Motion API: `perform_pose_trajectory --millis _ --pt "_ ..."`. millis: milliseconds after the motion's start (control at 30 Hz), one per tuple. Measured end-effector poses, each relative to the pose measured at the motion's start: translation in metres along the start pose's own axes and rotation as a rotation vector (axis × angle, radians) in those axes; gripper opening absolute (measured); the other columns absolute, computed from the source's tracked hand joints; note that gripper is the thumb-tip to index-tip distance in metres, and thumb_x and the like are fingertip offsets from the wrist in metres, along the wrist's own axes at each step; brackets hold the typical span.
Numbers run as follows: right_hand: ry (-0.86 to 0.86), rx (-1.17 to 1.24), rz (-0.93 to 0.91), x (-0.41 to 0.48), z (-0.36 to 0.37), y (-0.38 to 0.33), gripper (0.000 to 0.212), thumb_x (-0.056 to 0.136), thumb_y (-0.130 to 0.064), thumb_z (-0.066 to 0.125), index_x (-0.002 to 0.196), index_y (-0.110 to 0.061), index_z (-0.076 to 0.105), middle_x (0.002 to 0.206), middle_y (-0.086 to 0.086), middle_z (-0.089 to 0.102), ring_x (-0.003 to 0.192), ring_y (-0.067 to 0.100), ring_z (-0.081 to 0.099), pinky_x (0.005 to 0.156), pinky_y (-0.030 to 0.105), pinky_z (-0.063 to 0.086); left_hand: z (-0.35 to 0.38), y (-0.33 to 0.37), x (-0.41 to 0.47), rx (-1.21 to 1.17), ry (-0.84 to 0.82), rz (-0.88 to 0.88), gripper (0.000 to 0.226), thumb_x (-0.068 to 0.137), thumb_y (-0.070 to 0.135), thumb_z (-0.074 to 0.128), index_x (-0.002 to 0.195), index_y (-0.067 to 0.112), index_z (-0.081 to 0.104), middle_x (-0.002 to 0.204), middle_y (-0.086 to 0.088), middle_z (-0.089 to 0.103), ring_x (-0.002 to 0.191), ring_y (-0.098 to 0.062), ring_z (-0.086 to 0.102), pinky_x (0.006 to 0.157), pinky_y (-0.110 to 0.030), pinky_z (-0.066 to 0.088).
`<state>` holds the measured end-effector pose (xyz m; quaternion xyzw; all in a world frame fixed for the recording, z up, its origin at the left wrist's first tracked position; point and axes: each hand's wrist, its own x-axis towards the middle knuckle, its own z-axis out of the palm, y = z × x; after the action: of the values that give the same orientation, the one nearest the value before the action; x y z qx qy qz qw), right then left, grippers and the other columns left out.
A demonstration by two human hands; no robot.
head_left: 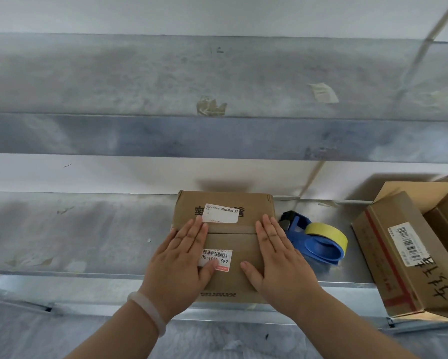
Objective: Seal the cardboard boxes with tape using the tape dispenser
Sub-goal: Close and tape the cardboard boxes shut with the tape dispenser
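A small brown cardboard box (230, 242) lies on the metal shelf in front of me, its two top flaps folded down and meeting at a seam across the middle. White labels with barcodes are stuck on both flaps. My left hand (182, 260) presses flat on the left side of the box top, fingers straight. My right hand (277, 257) presses flat on the right side in the same way. Just right of the box lies the blue tape dispenser (315, 242) with a yellow tape roll, untouched.
A larger cardboard box (399, 257) with red tape and handwriting sits tilted at the right, with more boxes (440, 200) behind it. The metal shelf (88, 229) extends left. A wall and an upper shelf rise behind.
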<state>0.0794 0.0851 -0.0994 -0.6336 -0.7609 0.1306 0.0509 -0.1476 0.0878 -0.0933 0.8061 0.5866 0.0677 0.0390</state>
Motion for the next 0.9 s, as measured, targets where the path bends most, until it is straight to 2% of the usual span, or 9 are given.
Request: perform_pose_trajectory --millis 100,167,267,333,433,500,600,700,900 --pt "-0.004 0.101 0.058 -0.001 0.000 0.001 0.098 0.082 -0.076 0.020 0.150 -0.022 -0.024 0.153 -0.012 -0.034 0.142 0.003 -0.029 0.116 0.024 -0.007 0.004 0.001 -0.002 -0.030 0.014 -0.096 0.086 0.087 0.068 0.017 0.153 0.012 0.018 0.160 -0.003 0.011 0.148 -0.015 0.012 0.120 -0.033 0.012" --pt "-0.011 0.178 0.069 -0.001 0.001 0.002 0.098 0.085 -0.074 0.030 0.146 -0.027 -0.030 0.151 -0.017 -0.037 0.140 -0.001 -0.029 0.115 0.023 -0.007 0.007 0.000 -0.002 -0.050 0.007 -0.149 0.094 0.083 0.075 0.008 0.154 0.014 0.004 0.161 -0.003 -0.005 0.148 -0.013 -0.004 0.117 -0.028 0.003" --pt "-0.055 0.362 0.144 0.000 0.002 0.003 0.099 0.089 -0.067 0.042 0.145 -0.033 -0.032 0.152 -0.022 -0.035 0.144 0.000 -0.012 0.119 0.028 0.010 0.010 -0.004 0.001 -0.175 -0.006 -0.198 0.093 0.085 0.075 0.012 0.154 0.016 -0.005 0.159 0.005 -0.018 0.144 -0.004 -0.016 0.112 -0.022 -0.003" --pt "-0.080 0.508 0.237 0.004 0.000 0.005 0.095 0.091 -0.061 0.047 0.150 -0.035 -0.023 0.160 -0.019 -0.017 0.147 0.007 0.008 0.117 0.034 0.021 0.005 -0.004 0.007 -0.314 0.026 -0.270 0.086 0.088 0.067 0.031 0.155 0.019 0.006 0.162 0.008 -0.004 0.147 -0.006 -0.002 0.113 -0.022 0.003" --pt "0.003 0.677 0.384 0.017 -0.006 0.005 0.094 0.086 -0.060 0.057 0.154 -0.034 -0.003 0.159 -0.007 0.020 0.140 0.015 0.030 0.111 0.037 0.031 -0.002 -0.006 0.022 -0.429 0.126 -0.421 0.089 0.083 0.067 0.048 0.153 0.026 0.013 0.156 0.006 0.015 0.142 -0.023 0.014 0.115 -0.039 0.022" --pt "0.047 0.714 0.458 0.028 -0.011 -0.001 0.097 0.079 -0.067 0.061 0.153 -0.032 0.010 0.152 -0.003 0.032 0.132 0.017 0.040 0.106 0.040 0.037 -0.005 -0.008 0.034 -0.498 0.039 -0.532 0.105 0.077 0.072 0.055 0.154 0.026 0.000 0.155 0.000 0.015 0.142 -0.029 0.018 0.113 -0.046 0.027" --pt "0.027 0.724 0.540 0.043 -0.014 -0.010 0.092 0.072 -0.071 0.064 0.144 -0.029 0.026 0.136 0.000 0.048 0.117 0.022 0.053 0.098 0.046 0.048 -0.003 -0.012 0.046 -0.642 -0.095 -0.614 0.117 0.070 0.073 0.064 0.153 0.029 -0.006 0.148 -0.003 0.035 0.132 -0.027 0.041 0.107 -0.044 0.039" --pt "0.011 0.701 0.557 0.050 -0.016 -0.010 0.079 0.074 -0.068 0.065 0.136 -0.029 0.035 0.120 -0.005 0.059 0.107 0.020 0.059 0.091 0.042 0.052 0.000 -0.016 0.050 -0.664 -0.089 -0.641 0.104 0.073 0.071 0.062 0.152 0.027 0.010 0.143 -0.002 0.040 0.126 -0.025 0.047 0.105 -0.044 0.041" --pt "0.026 0.695 0.500 0.050 -0.012 -0.004 0.055 0.091 -0.059 0.052 0.136 -0.032 0.039 0.111 -0.011 0.058 0.099 0.015 0.056 0.085 0.036 0.049 0.002 -0.024 0.049 -0.914 -0.029 -0.633 0.036 0.096 0.043 0.050 0.130 0.031 0.047 0.113 -0.001 0.065 0.095 -0.023 0.066 0.088 -0.047 0.054"
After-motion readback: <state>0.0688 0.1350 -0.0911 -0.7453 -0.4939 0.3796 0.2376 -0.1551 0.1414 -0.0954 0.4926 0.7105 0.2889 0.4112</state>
